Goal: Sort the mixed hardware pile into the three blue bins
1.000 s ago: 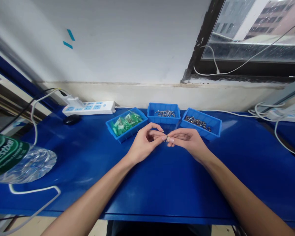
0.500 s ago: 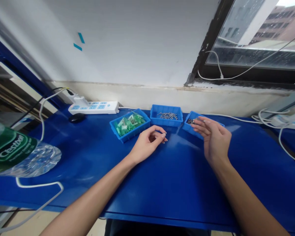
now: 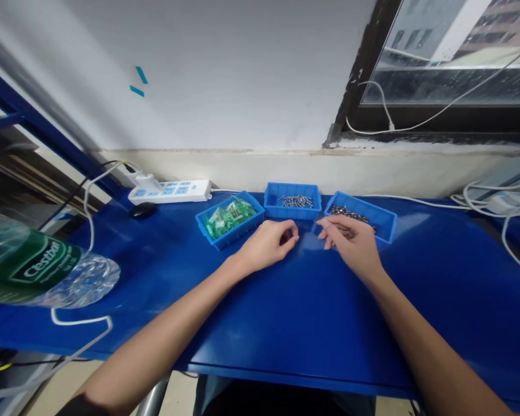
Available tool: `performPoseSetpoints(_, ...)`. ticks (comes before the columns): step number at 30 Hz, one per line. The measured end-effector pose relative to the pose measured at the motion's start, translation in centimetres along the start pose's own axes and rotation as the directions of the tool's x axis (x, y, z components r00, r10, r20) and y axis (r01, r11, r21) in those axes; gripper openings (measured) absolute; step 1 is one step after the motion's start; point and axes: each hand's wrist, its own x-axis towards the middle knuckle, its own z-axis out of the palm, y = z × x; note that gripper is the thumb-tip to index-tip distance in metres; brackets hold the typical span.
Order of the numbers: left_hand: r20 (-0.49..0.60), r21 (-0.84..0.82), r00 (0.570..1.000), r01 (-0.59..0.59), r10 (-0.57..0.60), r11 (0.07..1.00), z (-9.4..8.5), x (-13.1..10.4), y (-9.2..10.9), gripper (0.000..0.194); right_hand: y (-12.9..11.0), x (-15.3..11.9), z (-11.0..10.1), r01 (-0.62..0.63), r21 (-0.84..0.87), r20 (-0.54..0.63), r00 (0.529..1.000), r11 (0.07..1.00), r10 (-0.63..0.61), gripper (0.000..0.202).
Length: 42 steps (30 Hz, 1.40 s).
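Observation:
Over the middle of the blue table my left hand (image 3: 268, 245) has its thumb and forefinger curled together in a pinch. Anything between those fingertips is too small to make out. Facing it, my right hand (image 3: 350, 240) also has its fingers pinched, just in front of the right blue bin (image 3: 383, 222) with small dark metal parts (image 3: 349, 214). Whatever it may hold is hidden. The middle blue bin (image 3: 292, 212) contains silver screws (image 3: 297, 201). To the left, another blue bin (image 3: 225, 238) is filled with green plastic pieces (image 3: 231, 216).
A large water bottle (image 3: 47, 266) lies at the left. Behind it are a white power strip (image 3: 177, 192) and a black mouse-like object (image 3: 143, 210). White cables (image 3: 509, 231) run along the wall and the right side of the blue table (image 3: 260, 323).
My right hand has come away from the right bin, moving left towards my left hand, and its fingers have drawn together. My left hand stays nearly in place. The view has shifted slightly.

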Motion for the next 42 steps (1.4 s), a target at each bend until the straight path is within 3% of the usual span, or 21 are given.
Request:
performPoseSetpoints(5, -0.011, -0.007, 1.0, -0.02, 0.02, 1.0, 0.7, -0.3, -1.4, 0.005, 0.8, -0.5, 0.6, 0.144, -0.319, 0.105, 0.988, 0.937, -0.116, 0.017)
performPoseSetpoints(9, -0.009, -0.033, 1.0, -0.025, 0.024, 0.999, 1.1, -0.9, -1.7, 0.006, 1.2, -0.6, 0.9, 0.229, -0.415, 0.157, 0.971, 0.881, -0.178, 0.02)
performPoseSetpoints(18, 0.05, 0.139, 0.992, -0.124, 0.118, 0.983, 1.4, -1.3, -1.7, 0.008, 2.3, -0.4, 1.1, 0.246, -0.389, 0.171, 0.966, 0.888, -0.193, 0.011)
performPoseSetpoints(33, 0.067, 0.192, 0.992, -0.114, 0.103, 0.975, 1.3, -1.2, -1.5, 0.008, 2.6, -0.3, 1.1, 0.29, -0.35, 0.167, 0.955, 0.891, -0.245, 0.008)
performPoseSetpoints(36, -0.013, 0.287, 0.988, -0.145, 0.155, 0.947, 1.1, -0.9, -1.4, 0.011, 2.6, -0.3, 1.1, 0.287, -0.349, 0.166, 0.956, 0.892, -0.243, 0.007)
performPoseSetpoints(39, -0.198, 0.465, 0.937, -0.168, 0.287, 0.869, 0.9, -0.4, -1.4, 0.016, 2.5, -0.3, 1.1, 0.276, -0.343, 0.158, 0.959, 0.898, -0.235, 0.008)
performPoseSetpoints(42, -0.265, 0.589, 0.904, -0.123, 0.335, 0.799, 0.9, 0.1, -1.4, 0.03, 2.4, -0.3, 1.1, 0.27, -0.342, 0.154, 0.961, 0.9, -0.23, 0.008)
